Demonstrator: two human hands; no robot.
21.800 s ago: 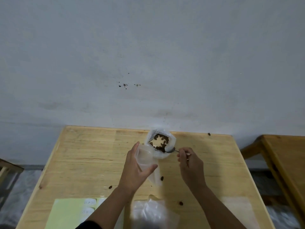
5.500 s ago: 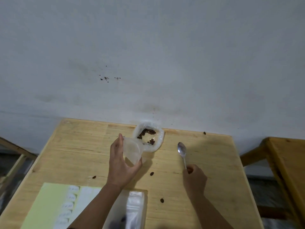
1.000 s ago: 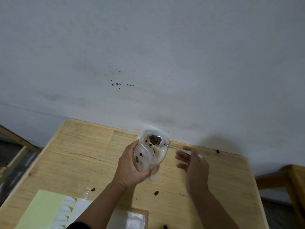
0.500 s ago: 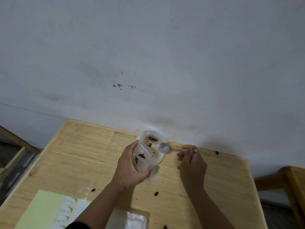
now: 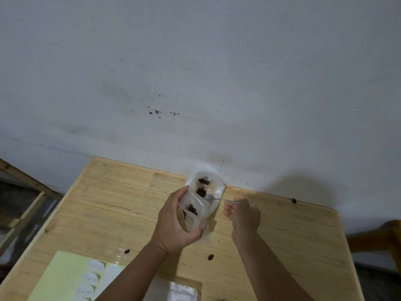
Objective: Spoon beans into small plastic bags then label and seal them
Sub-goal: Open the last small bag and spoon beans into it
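Item: small bag point(image 5: 193, 213), gripped open-mouthed in your left hand point(image 5: 173, 224), near the surface's far edge. Your right hand point(image 5: 243, 216) pinches the spoon point(image 5: 219, 199), handle lying crosswise, bowl just beside the bag's mouth.

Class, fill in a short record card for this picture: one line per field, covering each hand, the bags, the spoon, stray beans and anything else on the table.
Left hand: left hand grips a small plastic bag, mouth open, a few beans inside
Right hand: right hand pinches the spoon handle
Spoon: bowl at the mouth of the larger bean bag
Larger bean bag: stands open at the table's far edge, few beans left
Stray beans: several lie loose on the table, one near the right forearm
Also on the table: label sheet, near left
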